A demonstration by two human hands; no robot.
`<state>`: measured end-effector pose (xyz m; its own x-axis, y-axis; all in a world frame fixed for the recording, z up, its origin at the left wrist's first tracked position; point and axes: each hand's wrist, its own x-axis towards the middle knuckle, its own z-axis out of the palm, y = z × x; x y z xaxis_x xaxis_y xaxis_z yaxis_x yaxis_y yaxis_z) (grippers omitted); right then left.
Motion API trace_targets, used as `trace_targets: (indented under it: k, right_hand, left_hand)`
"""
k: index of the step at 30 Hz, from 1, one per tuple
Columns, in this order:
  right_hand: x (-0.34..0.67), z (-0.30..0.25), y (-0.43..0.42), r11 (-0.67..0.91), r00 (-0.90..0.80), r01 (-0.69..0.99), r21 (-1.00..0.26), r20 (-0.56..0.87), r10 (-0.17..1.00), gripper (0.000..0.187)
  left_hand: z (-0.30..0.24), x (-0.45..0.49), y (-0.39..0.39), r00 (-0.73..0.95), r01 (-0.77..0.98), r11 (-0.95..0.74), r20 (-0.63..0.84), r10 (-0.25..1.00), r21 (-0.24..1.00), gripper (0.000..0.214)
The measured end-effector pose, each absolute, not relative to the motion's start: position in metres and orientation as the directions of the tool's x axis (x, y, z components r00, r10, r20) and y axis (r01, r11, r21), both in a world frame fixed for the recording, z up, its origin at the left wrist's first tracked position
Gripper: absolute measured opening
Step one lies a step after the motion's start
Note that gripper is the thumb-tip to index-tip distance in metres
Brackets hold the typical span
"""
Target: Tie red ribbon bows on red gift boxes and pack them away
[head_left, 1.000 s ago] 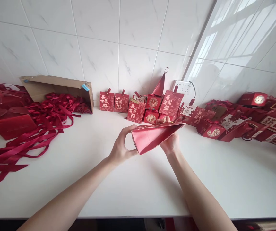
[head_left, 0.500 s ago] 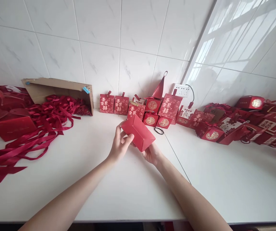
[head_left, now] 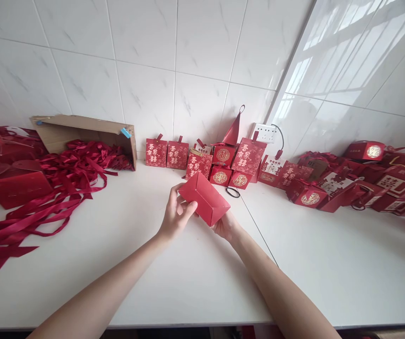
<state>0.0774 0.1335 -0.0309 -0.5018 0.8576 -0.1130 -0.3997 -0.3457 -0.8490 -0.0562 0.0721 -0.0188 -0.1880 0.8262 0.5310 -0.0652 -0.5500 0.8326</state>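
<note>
We hold the red box [head_left: 204, 197] in both hands, mid-table: our left hand [head_left: 177, 215] grips its left side, our right hand [head_left: 225, 227] cups its lower right, and its inside is hidden. At ten o'clock a carton [head_left: 85, 123] lies tipped on its side, ribbons [head_left: 78, 165] spilling from its mouth. Packs [head_left: 156, 153] stand at twelve; a pile [head_left: 400, 181] sits at three. Below us, white tabletop [head_left: 195, 282] reaches its front edge [head_left: 188, 325] at six.
</note>
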Motion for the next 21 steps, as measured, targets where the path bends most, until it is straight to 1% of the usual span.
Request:
trace_targets:
  k: [3, 5, 7, 8, 9, 12, 13, 15, 17, 19, 21]
  right_hand:
    - [0.079, -0.029, 0.136, -0.158, -0.285, -0.454, -0.877, -0.025, 0.958, 0.032]
    - [0.083, -0.024, 0.137, 0.022, -0.117, -0.481, -0.876, 0.089, 0.989, 0.032]
    - [0.089, -0.017, 0.138, 0.213, 0.016, -0.469, -0.857, 0.233, 0.972, 0.031]
    - [0.092, -0.014, 0.138, 0.294, 0.061, -0.450, -0.843, 0.299, 0.952, 0.030]
    - [0.095, -0.011, 0.138, 0.348, 0.083, -0.432, -0.832, 0.348, 0.934, 0.030]
    - [0.103, -0.005, 0.138, 0.414, 0.092, -0.370, -0.832, 0.410, 0.907, 0.033]
    - [0.104, -0.004, 0.138, 0.422, 0.087, -0.337, -0.842, 0.419, 0.904, 0.035]
    - [0.107, -0.004, 0.136, 0.449, 0.052, -0.247, -0.859, 0.451, 0.891, 0.040]
    - [0.107, -0.004, 0.134, 0.497, -0.020, -0.170, -0.851, 0.507, 0.862, 0.043]
    - [0.107, -0.005, 0.132, 0.558, -0.079, -0.135, -0.819, 0.570, 0.818, 0.043]
    - [0.107, -0.006, 0.131, 0.646, -0.084, -0.072, -0.760, 0.650, 0.755, 0.042]
  left_hand:
    - [-0.025, -0.062, 0.078, -0.241, -0.101, -0.550, 0.516, 0.822, 0.829, 0.048]
    - [-0.029, -0.067, 0.082, -0.249, -0.086, -0.529, 0.496, 0.832, 0.844, 0.046]
    - [-0.031, -0.070, 0.083, -0.207, -0.041, -0.493, 0.475, 0.855, 0.869, 0.044]
    - [-0.033, -0.071, 0.084, -0.175, -0.025, -0.478, 0.467, 0.867, 0.878, 0.047]
    - [-0.035, -0.071, 0.083, -0.142, -0.015, -0.464, 0.458, 0.878, 0.885, 0.053]
    - [-0.042, -0.068, 0.083, -0.031, 0.016, -0.421, 0.422, 0.906, 0.907, 0.087]
    - [-0.044, -0.067, 0.082, 0.025, 0.031, -0.413, 0.413, 0.911, 0.910, 0.093]
    - [-0.049, -0.064, 0.082, 0.146, 0.050, -0.430, 0.420, 0.896, 0.901, 0.091]
    - [-0.052, -0.062, 0.082, 0.226, 0.055, -0.459, 0.436, 0.871, 0.887, 0.081]
    - [-0.054, -0.062, 0.082, 0.227, 0.081, -0.469, 0.442, 0.868, 0.879, 0.074]
    - [-0.056, -0.062, 0.082, 0.191, 0.132, -0.462, 0.435, 0.880, 0.877, 0.074]
